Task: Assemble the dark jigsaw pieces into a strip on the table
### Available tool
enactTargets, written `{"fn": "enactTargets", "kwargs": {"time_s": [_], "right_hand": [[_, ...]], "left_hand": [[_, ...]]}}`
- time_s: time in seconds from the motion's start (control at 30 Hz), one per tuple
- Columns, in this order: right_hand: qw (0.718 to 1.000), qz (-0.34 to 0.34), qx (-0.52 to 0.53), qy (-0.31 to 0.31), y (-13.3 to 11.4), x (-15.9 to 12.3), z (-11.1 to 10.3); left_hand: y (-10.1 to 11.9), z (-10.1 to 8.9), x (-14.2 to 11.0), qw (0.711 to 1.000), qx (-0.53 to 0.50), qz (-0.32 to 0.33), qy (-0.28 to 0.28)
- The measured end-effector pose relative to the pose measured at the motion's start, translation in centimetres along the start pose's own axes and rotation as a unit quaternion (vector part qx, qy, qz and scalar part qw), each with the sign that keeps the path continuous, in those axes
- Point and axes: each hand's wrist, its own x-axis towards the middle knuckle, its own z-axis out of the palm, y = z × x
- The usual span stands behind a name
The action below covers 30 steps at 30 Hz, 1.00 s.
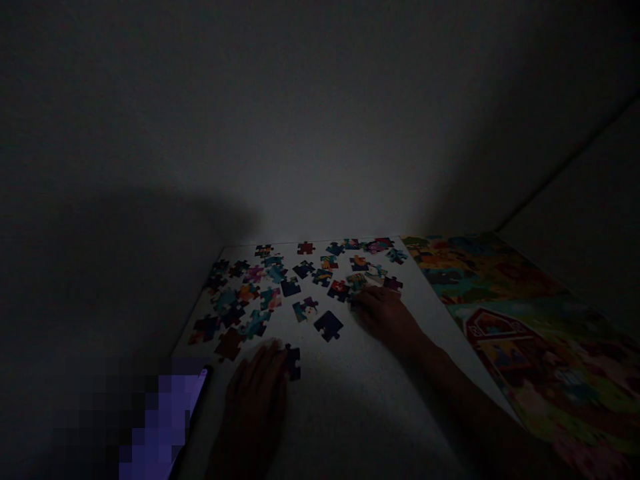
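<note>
The left hand [256, 393] lies palm down on the near part of the table, fingers stretched forward and close together, their tips at a dark piece; whether they pinch it I cannot tell. The right hand [383, 310] reaches farther out over the table, fingers bent down among pieces, the grip hidden in the gloom, so I cannot say whether it pinches one. Largest in the dim scene is the pale wall [320, 133], rising behind the table's far edge. Below it stretches the white tabletop [360, 407]. Along its right side lie two colourful pictures: the nearer one [590, 380] shows a red barn, and the farther one [465, 257] shows orange and teal patches. At the left edge, beside the left hand, a device with a violet, pixelated screen [163, 427] slants into view. The jigsaw pieces [257, 323] are scattered over the far half of the tabletop, crowded on the left and looser toward the middle. Among the single ones, a dark blue piece [329, 326] lies between the hands, a reddish-brown piece [229, 343] just beyond the left hand, the dark piece [294, 362] against the left fingertips, and a red-and-orange piece [339, 290] just left of the right hand.
</note>
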Motion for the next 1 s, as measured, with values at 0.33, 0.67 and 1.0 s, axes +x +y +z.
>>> {"fn": "enactTargets", "kwargs": {"time_s": [0.33,0.67,1.0], "right_hand": [[0.999,-0.005,0.035,0.025,1.2,-0.1,1.3],[0.997,0.015,0.022,0.073,1.9,0.2,2.0],[0.987,0.121,-0.035,0.103,2.9,0.2,1.6]], "left_hand": [[1.1,-0.8,0.4,0.998,-0.008,-0.039,-0.040],[0.1,-0.6,-0.2,0.998,0.013,0.030,-0.055],[1.1,-1.3,0.4,0.998,-0.059,0.019,-0.019]]}}
